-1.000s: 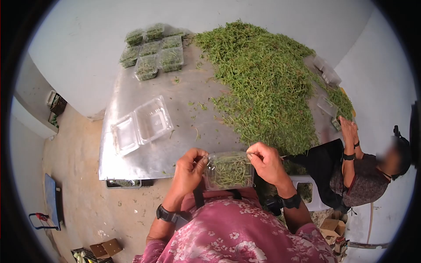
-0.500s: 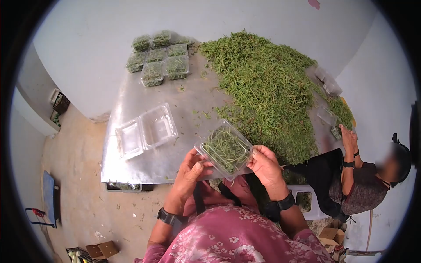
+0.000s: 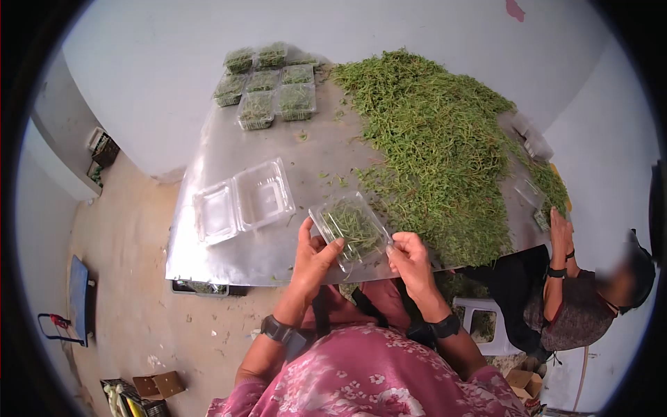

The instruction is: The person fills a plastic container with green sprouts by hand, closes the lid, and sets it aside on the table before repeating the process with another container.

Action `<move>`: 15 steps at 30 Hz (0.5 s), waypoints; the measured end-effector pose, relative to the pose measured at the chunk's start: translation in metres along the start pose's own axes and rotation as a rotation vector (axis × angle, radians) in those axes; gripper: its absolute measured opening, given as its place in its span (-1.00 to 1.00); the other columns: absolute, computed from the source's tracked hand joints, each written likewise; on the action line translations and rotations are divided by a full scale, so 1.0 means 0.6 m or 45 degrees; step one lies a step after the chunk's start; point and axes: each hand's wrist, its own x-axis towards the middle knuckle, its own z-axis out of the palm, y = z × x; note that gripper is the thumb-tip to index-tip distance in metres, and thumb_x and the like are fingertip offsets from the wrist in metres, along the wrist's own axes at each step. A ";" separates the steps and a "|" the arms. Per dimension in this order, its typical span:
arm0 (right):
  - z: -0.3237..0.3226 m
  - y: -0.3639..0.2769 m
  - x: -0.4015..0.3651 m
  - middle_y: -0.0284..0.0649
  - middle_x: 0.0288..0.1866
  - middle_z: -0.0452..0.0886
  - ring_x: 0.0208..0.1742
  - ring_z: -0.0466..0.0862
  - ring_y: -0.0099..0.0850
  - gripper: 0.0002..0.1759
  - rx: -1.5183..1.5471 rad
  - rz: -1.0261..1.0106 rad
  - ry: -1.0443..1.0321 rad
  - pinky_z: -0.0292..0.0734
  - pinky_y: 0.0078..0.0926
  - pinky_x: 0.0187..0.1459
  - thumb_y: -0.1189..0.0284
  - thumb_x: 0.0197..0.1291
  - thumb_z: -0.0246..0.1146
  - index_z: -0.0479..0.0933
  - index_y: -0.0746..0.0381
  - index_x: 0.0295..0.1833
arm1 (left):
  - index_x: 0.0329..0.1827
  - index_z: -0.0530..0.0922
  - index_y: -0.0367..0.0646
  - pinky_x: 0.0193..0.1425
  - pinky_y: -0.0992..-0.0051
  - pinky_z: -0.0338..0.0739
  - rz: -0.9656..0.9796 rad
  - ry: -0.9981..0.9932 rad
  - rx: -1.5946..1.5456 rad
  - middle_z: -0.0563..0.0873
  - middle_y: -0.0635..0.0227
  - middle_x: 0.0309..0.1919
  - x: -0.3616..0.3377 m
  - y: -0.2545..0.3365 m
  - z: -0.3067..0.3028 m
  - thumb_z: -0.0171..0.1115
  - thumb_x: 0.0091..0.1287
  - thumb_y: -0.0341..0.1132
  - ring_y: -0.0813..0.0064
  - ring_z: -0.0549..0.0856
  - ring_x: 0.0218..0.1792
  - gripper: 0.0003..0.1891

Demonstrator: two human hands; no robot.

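A clear plastic box with green stems inside (image 3: pixel 353 229) is held between my two hands over the table's front edge. My left hand (image 3: pixel 314 258) grips its left side, the thumb lying on the lid. At the box's right edge, my right hand (image 3: pixel 411 263) pinches the rim with thumb and finger. Left of it on the metal table (image 3: pixel 236 267) lies an open, unfilled clear box (image 3: pixel 244 201). A large heap of green stems (image 3: pixel 438 153) spreads behind and to the right of my hands.
Several filled clear boxes (image 3: pixel 257 108) stand at the back left. A co-worker (image 3: pixel 573 306) sits at the right, hands by another box. More clear boxes (image 3: pixel 532 136) lie at the right edge. A white stool (image 3: pixel 495 340), a blue trolley (image 3: pixel 78 299) and a cardboard box (image 3: pixel 158 384) are on the floor.
The box in my hands is tilted a little differently, and my left thumb has moved onto its lid. The whole view has shifted slightly, with the table appearing further right.
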 end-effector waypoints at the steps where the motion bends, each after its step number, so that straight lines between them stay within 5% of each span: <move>1: 0.017 -0.013 -0.012 -0.32 -0.30 0.57 -0.37 0.58 -0.53 -0.78 -0.281 -0.190 0.134 0.50 -0.57 -0.35 0.54 0.28 0.30 0.47 0.28 0.00 | 0.58 -0.08 -0.18 -0.19 0.51 0.53 0.009 0.010 0.002 0.63 0.15 -0.06 0.000 -0.002 0.001 0.37 0.31 -0.34 0.52 0.62 -0.19 -0.10; 2: 0.027 -0.028 -0.021 -0.31 -0.31 0.57 -0.37 0.58 -0.53 -0.77 -0.562 -0.381 0.265 0.51 -0.56 -0.35 0.58 0.24 0.32 0.48 0.29 -0.01 | 0.57 -0.08 -0.19 -0.20 0.51 0.53 0.018 0.022 0.003 0.63 0.14 -0.06 0.001 -0.005 0.002 0.36 0.31 -0.34 0.51 0.62 -0.20 -0.10; 5: 0.037 -0.064 -0.043 -0.27 -0.31 0.54 -0.36 0.59 -0.52 -0.74 -0.920 -0.727 -0.021 0.54 -0.53 -0.33 0.66 0.13 0.35 0.52 0.29 -0.06 | 0.57 -0.08 -0.20 -0.20 0.50 0.55 0.052 0.021 -0.007 0.63 0.13 -0.06 0.002 -0.010 0.000 0.36 0.31 -0.34 0.50 0.63 -0.19 -0.09; 10: 0.062 -0.058 -0.047 -0.21 -0.32 0.53 -0.32 0.63 -0.19 -0.61 -1.141 -1.096 -0.407 0.58 -0.29 -0.30 0.68 -0.02 0.39 0.60 0.22 -0.01 | 0.56 -0.07 -0.21 -0.13 0.47 0.58 0.071 0.006 -0.027 0.63 0.11 -0.03 0.005 -0.015 -0.001 0.36 0.31 -0.34 0.45 0.65 -0.14 -0.11; 15: 0.076 -0.039 -0.030 -0.27 -0.28 0.53 -0.31 0.63 -0.25 -0.72 -1.256 -1.283 -0.412 0.56 -0.30 -0.30 0.64 0.02 0.32 0.60 0.21 -0.11 | 0.56 -0.05 -0.20 -0.11 0.45 0.59 0.078 -0.010 -0.030 0.63 0.11 0.00 0.006 -0.015 -0.001 0.35 0.32 -0.34 0.44 0.65 -0.10 -0.13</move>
